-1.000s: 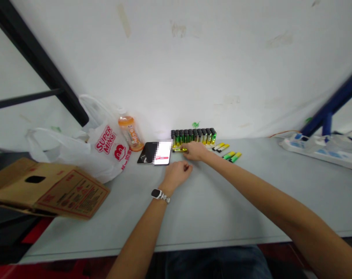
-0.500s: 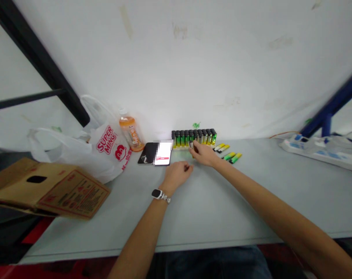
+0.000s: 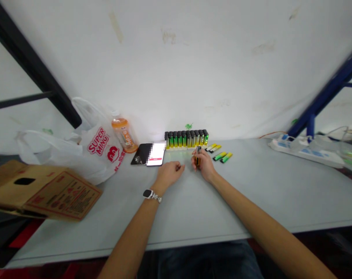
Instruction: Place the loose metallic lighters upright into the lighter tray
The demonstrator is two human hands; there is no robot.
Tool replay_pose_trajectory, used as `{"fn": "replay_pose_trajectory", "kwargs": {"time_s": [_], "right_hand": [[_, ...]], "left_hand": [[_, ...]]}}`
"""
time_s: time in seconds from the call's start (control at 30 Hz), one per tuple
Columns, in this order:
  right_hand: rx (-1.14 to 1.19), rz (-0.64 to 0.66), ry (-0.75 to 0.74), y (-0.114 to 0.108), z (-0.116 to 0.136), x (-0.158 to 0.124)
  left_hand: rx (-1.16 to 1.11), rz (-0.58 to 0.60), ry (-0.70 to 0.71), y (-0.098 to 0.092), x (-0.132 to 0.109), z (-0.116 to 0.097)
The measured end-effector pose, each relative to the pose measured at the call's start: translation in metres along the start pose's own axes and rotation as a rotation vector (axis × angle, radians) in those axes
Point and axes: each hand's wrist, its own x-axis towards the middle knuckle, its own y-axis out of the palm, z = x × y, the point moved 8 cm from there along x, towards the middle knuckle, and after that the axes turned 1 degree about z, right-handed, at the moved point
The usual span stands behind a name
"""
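My right hand (image 3: 204, 166) is closed round a yellow lighter (image 3: 198, 155), held upright just above the grey table (image 3: 251, 193). Beside it, my left hand (image 3: 167, 174) rests on the table with its fingers curled in a loose fist; a watch sits on that wrist. Behind both hands a row of several green and yellow lighters (image 3: 186, 138) stands against the wall. Several more lighters (image 3: 219, 152) lie loose to the right of the row.
Two phones (image 3: 149, 154) lie left of the row, one with a lit screen. An orange drink bottle (image 3: 122, 131) and a white plastic bag (image 3: 85, 149) stand further left, then a cardboard box (image 3: 42, 190). A power strip (image 3: 303, 149) lies at the right.
My right hand left the row's left end with a lighter and drew it back toward me, turning it upright. My left hand stayed put. The view shifted slightly to the right.
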Motion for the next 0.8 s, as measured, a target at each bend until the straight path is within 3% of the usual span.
{"fn": "replay_pose_trajectory", "kwargs": {"time_s": [0.17,0.37,0.5,0.67,0.8], "right_hand": [[0.010,0.064,0.108,0.005,-0.004,-0.003],[-0.145,-0.190,0.124,-0.012,-0.010,-0.002],[-0.163,-0.248,0.095,-0.014,-0.008,-0.004],[-0.172,-0.236,0.069,-0.014,-0.007,-0.004],[-0.127,-0.149,0.031,-0.009,-0.008,-0.001]], "left_hand": [[0.007,0.000,-0.003,0.000,0.001,0.000],[0.003,0.002,-0.002,0.000,0.001,0.000],[0.015,0.004,0.005,0.000,0.000,-0.001],[0.019,0.016,0.004,0.000,0.000,-0.001],[0.013,0.005,0.004,0.000,0.001,0.000]]}}
